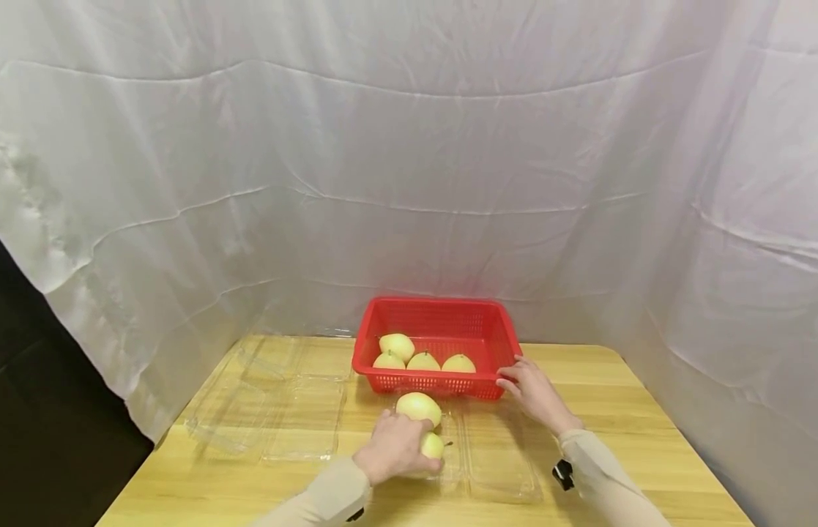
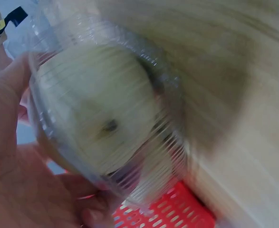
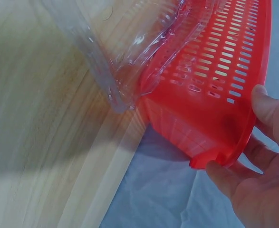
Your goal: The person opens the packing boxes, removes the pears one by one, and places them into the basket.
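A clear plastic clamshell box (image 1: 453, 450) lies open on the table with two yellow pears, a far pear (image 1: 418, 408) and a near pear (image 1: 433, 445), in its left half. My left hand (image 1: 397, 445) grips this half from the left, thumb and fingers curled about its wall beside the near pear (image 2: 96, 109), seen through the plastic in the left wrist view. At the front right corner of a red basket (image 1: 441, 382), my right hand (image 1: 535, 395) grips the rim, fingers wrapped over the edge in the right wrist view. Several pears (image 1: 397, 344) lie in the basket.
More open clear clamshell boxes (image 1: 303, 424) lie on the left of the wooden table (image 1: 606, 424). The clear lid half (image 1: 504, 465) spreads out in front of the basket. Pale curtains (image 1: 448, 168) hang around the table's back and sides.
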Demonstrator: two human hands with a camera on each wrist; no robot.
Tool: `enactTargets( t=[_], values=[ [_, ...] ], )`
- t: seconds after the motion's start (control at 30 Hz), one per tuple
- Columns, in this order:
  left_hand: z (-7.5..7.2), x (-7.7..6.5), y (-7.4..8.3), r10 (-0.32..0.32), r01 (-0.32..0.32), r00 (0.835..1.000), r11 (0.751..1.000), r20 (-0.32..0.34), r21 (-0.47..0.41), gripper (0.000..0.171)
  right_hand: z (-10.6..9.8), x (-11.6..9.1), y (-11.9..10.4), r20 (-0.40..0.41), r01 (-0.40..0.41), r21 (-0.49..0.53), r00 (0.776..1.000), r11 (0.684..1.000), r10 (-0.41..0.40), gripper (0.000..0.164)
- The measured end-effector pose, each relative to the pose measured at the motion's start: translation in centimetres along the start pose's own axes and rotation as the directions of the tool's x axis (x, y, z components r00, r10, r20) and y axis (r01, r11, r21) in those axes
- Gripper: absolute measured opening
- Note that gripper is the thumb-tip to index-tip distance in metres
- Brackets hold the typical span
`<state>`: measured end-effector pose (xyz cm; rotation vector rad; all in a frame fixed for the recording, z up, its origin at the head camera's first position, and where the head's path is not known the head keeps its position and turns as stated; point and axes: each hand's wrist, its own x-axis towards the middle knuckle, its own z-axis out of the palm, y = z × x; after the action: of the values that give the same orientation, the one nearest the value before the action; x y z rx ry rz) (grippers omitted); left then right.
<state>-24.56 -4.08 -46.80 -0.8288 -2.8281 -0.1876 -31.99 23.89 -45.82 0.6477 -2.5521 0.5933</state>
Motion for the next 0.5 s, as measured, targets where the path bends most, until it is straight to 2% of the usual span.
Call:
enactTargets(
  t=[0.13,0.23,0.37,0.5],
  values=[
    [0.6,-0.3,0.0,0.012,-0.012,0.997,1.0,-0.081,-0.005,0.041,0.1,-0.5,-0.1,0.004,-0.012,0.02,1.0,1.0,0.012,0.02],
    [0.6,-0.2,-0.1,-0.006,0.002,0.996,0.999,-0.09,-0.043,0.042,0.0,-0.6,-0.1,0.012,-0.024,0.029,1.0,0.999,0.024,0.021],
    [0.0,0.2,-0.5,-0.059,0.041,0.992,0.986,-0.107,-0.162,0.04,-0.2,-0.2,-0.1,0.016,-0.017,0.026,1.0,1.0,0.016,0.022],
    [-0.5,0.6,-0.8,-0.101,0.055,0.985,0.951,-0.139,-0.303,0.043,-0.3,0.0,0.0,0.009,-0.003,0.017,1.0,1.0,0.003,0.023]
  ],
)
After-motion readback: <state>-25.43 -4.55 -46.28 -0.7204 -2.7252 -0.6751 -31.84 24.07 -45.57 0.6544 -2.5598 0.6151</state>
